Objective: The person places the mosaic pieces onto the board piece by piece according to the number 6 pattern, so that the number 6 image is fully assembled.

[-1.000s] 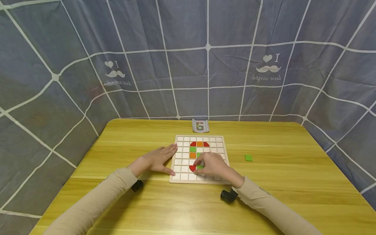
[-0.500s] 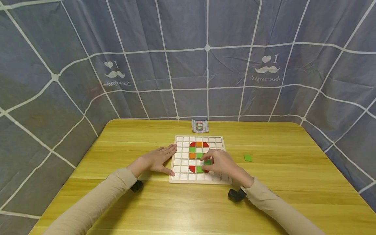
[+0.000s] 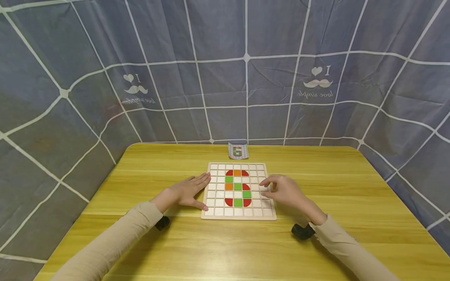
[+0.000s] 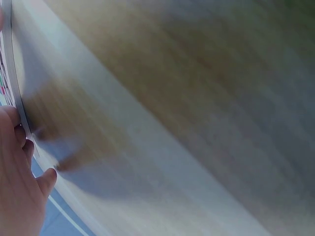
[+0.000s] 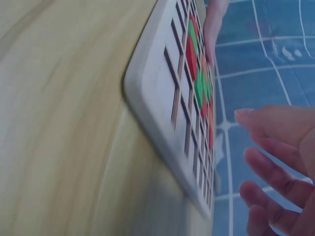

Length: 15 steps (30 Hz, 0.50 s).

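A wooden grid board (image 3: 218, 212) lies on the table with red, orange and green tiles set into its cells, forming a curved S-like figure. My left hand (image 3: 188, 192) rests spread along the board's left edge, the thumb near the lower left corner and the fingertips higher up. My right hand (image 3: 285, 191) hovers at the board's right edge, fingers loosely bent, thumb apart from them. In the right wrist view nothing shows between its fingers (image 5: 270, 167). The loose green tile seen earlier to the right of the board is hidden by this hand.
A small pattern card (image 3: 238, 151) with a coloured figure printed on a grid stands behind the board. The yellow wooden table (image 3: 218, 249) meets a grey-blue cloth (image 3: 225, 78) with white lines at its back and sides.
My right hand has moved right, from over the lower middle of the board to its right edge, uncovering the red and green tiles there. The left hand stays put.
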### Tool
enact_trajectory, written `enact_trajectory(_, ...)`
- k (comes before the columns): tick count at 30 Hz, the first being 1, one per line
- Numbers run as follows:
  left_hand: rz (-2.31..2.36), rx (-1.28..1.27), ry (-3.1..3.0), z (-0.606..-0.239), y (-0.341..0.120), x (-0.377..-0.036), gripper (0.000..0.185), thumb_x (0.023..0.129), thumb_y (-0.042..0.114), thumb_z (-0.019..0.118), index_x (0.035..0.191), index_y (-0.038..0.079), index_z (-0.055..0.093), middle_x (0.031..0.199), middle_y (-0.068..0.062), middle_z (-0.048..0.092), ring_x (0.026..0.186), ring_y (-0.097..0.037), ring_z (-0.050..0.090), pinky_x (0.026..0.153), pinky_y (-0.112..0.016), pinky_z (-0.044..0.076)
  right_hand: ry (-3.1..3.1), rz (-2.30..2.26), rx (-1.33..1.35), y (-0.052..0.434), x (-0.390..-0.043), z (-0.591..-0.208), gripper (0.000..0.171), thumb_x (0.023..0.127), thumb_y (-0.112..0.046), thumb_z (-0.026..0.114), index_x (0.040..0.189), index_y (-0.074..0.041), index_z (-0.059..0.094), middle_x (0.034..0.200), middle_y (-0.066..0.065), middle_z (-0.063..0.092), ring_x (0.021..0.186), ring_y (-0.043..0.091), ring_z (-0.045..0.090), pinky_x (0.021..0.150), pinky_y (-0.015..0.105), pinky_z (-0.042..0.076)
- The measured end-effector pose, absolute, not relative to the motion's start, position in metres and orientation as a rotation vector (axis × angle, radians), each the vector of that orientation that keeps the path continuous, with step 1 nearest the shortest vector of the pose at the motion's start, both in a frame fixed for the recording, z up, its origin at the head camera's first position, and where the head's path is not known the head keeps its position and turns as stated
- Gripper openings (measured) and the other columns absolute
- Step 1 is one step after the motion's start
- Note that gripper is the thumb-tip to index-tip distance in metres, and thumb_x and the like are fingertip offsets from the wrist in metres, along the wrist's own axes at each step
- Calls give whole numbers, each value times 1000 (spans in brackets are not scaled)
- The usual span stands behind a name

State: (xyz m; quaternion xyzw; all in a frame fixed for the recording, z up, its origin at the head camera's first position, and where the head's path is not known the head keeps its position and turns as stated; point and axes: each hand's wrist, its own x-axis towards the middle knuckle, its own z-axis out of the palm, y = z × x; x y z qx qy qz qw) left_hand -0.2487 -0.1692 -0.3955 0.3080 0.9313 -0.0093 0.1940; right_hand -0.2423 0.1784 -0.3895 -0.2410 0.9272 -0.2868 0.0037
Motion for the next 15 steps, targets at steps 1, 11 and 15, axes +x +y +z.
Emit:
enact_trajectory(1, -25, 867, 2612, -396, -169, -249, 108, 71, 78, 43, 147, 13, 0, 154, -4, -5, 143, -20, 0, 116, -43, 13, 2911, -898, -743, 182, -242, -390, 26, 73, -29, 73, 96, -18, 70, 85, -4, 66, 60, 4, 50, 50, 19, 39)
enact_trajectory(11, -26, 873, 2613, -394, -170, -249, 108, 71, 78, 42, 147, 13, 2, 154, -4, -4, 143, -20, 1, 116, -43, 14, 2956, -940, -685, 223, -243, -393, 30, 73, -32, 74, 99, -19, 69, 98, -4, 68, 75, 9, 55, 56, 18, 41)
enact_trajectory(15, -22, 871, 2612, -395, -169, -248, 107, 72, 77, 43, 147, 13, 2, 154, -4, -4, 143, -20, 1, 116, -43, 14, 2930, -1016, -606, 239, -242, -399, 34, 74, -35, 73, 103, -18, 68, 102, -1, 67, 81, 14, 56, 62, 21, 43)
